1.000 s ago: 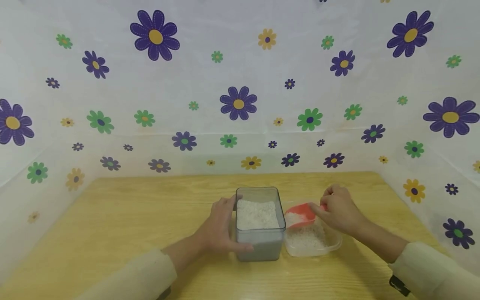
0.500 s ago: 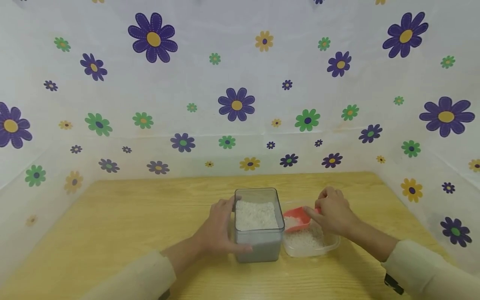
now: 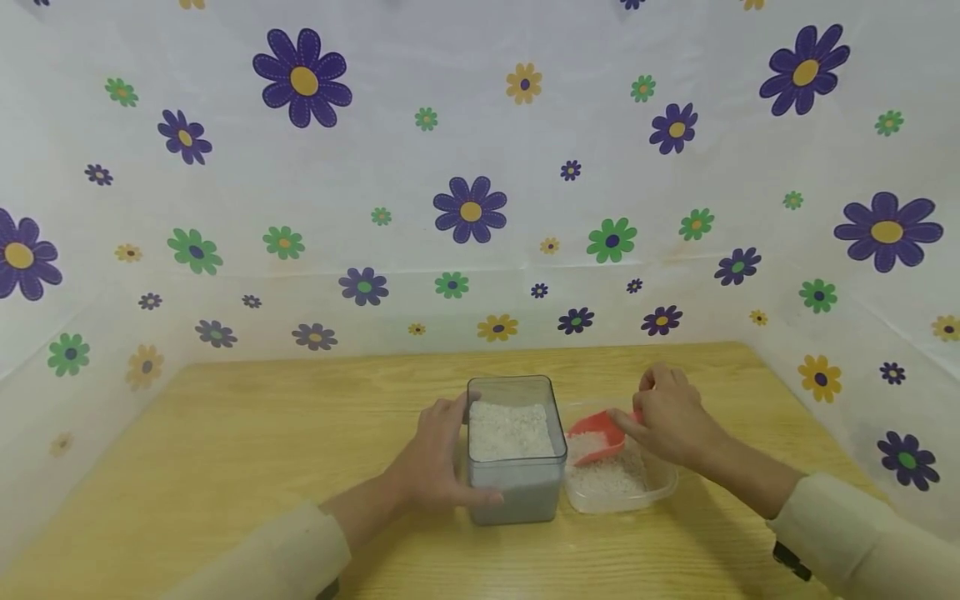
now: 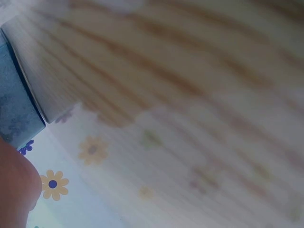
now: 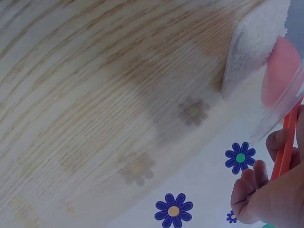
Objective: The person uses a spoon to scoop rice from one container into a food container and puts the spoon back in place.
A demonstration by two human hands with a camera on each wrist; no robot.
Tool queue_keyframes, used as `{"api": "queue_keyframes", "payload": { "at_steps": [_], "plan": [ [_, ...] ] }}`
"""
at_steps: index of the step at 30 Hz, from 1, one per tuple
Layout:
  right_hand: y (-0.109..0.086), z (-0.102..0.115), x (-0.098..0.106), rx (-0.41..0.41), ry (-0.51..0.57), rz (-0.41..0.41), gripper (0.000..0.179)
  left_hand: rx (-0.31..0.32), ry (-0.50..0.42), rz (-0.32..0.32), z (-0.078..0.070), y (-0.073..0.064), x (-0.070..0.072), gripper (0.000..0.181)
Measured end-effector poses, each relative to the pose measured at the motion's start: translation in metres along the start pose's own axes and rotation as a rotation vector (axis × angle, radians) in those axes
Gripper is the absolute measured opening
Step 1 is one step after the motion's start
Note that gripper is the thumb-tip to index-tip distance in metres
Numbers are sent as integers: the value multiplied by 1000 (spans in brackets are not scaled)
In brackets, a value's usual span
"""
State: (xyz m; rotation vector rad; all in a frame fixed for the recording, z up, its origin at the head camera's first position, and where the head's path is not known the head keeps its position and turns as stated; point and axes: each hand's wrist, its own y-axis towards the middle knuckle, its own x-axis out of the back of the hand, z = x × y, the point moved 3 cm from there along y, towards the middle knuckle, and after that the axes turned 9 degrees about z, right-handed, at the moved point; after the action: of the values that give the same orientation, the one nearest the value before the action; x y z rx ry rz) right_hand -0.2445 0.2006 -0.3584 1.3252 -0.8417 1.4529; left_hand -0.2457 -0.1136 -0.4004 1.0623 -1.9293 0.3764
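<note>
A grey translucent square container (image 3: 517,497), filled partway with white rice (image 3: 512,432), stands upright on the table. My left hand (image 3: 431,462) grips its left side, thumb across the front and fingers toward the back; in the left wrist view only a piece of the container (image 4: 19,95) and part of the hand (image 4: 16,185) show. On the right, my right hand (image 3: 675,421) holds a red scoop (image 3: 613,435) by its handle (image 5: 283,154). Rice lies in the scoop, which is in or just over a clear plastic tub (image 3: 611,504) of rice; contact is unclear.
The clear tub sits right beside the grey container on the wood-grain table (image 3: 300,433). A white flower-print cloth (image 3: 390,150) rises behind the table and along both sides.
The scoop has dipped slightly and tilted within the tub's area, with rice in it throughout. My left hand keeps its grip on the grey container. The head view has shifted a little.
</note>
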Motion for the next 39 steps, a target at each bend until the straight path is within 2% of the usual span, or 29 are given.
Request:
{"api": "queue_keyframes", "payload": {
  "at_steps": [11, 20, 27, 35, 39],
  "plan": [
    [-2, -6, 8, -13, -55, 14, 45, -27, 11, -4, 0, 0, 0, 120],
    [-3, -9, 16, 43, -165, -33, 48, -15, 8, 7, 1, 0, 0, 122],
    [-5, -9, 24, 106, -291, -80, 48, -13, 10, 7, 0, 0, 0, 122],
    [-4, -7, 33, 133, -353, -93, 50, -15, 10, 5, 0, -1, 1, 123],
    [-4, -2, 40, 174, -416, -145, 51, -21, 10, 6, 1, 0, 0, 122]
  ]
}}
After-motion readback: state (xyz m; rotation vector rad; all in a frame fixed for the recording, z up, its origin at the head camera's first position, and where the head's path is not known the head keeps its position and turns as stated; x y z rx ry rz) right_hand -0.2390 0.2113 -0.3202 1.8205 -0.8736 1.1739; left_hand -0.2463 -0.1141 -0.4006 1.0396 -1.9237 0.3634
